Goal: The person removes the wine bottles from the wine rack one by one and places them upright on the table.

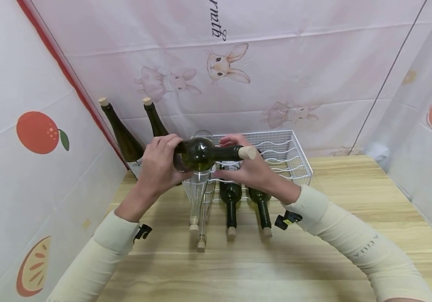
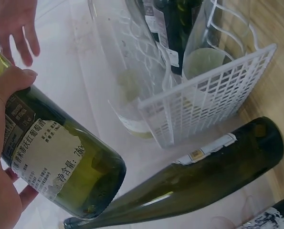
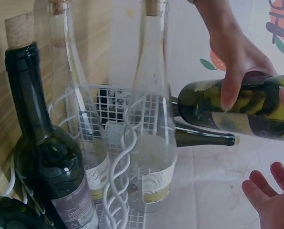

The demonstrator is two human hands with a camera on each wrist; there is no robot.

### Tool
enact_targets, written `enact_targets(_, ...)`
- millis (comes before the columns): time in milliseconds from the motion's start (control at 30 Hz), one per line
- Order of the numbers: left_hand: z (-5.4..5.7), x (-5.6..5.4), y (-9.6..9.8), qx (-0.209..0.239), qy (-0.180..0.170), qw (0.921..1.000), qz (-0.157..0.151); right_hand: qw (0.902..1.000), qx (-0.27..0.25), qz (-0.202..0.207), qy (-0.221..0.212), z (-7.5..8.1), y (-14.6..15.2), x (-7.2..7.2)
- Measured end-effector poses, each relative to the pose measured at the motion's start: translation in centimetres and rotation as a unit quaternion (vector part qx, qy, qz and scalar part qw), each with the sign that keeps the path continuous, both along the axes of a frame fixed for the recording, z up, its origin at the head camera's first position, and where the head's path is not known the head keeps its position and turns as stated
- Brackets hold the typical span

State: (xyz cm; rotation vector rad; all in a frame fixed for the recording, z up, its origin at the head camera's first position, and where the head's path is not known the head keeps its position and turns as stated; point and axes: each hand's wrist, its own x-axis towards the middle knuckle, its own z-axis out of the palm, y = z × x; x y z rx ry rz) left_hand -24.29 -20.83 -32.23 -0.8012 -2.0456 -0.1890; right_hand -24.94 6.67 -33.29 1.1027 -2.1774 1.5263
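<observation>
Pale wood-grain surface (image 1: 257,268) is seen at the near side; over it, corked necks are pointed near: two clear glass bottles (image 1: 198,191) at left, two dark green bottles (image 1: 231,193) at right, long axes near-far. Farther in, above the left part of the rack (image 1: 303,165), the held bottle (image 1: 201,154) is carried crosswise: long axis left-right, base left, cork (image 1: 247,153) right, neck seemingly tipped up. So it is set across the line of the racked ones; that's the key relation. Its body is clamped by the left hand (image 1: 161,163), thumb on the near side; the right hand (image 1: 255,172) is placed nearer the neck, fingers spread and not closed round it. Whether its thumb touches glass can't be told. Held bottle: smooth green glass, round-shouldered, straight-sided, with a printed white label (image 2: 48,157), ragged at one edge. Rack: white, mesh walls, wavy wire dividers; labelled bottle bodies are cradled in it. Far left, beside the rack, two slim sloping-shouldered green bottles (image 1: 121,130) are stood upright, cork-topped. Farthest, a creased pinkish backdrop (image 1: 314,75) is hung, rabbits printed on it.
</observation>
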Motion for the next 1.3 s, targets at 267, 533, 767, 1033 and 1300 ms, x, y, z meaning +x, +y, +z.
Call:
enact_targets(267,-0.6,0.0,-1.7,0.036,-0.018,0.9991,0.009,0.9901,0.071,-0.013,0.120,-1.1,-0.2,-1.0)
enact_targets(533,-1.9,-0.3,-3.6,0.117,-0.047,0.9917,-0.026,0.9563,0.149,-0.005,0.252,-2.5,-0.6,-1.6)
enact_targets(767,-2.8,-0.4,-5.0,0.149,-0.066,0.9866,0.003,0.9370,0.216,-0.006,0.275,-3.0,-1.2,-1.7)
enact_targets(1033,-4.0,-0.8,-6.8,0.185,-0.107,0.9764,0.031,0.9188,0.241,0.009,0.313,-3.6,-1.7,-2.2)
enact_targets(1300,-5.5,-0.6,-8.5,0.263,-0.181,0.9435,0.088,0.9047,0.253,0.023,0.342,-5.0,-2.7,-2.5)
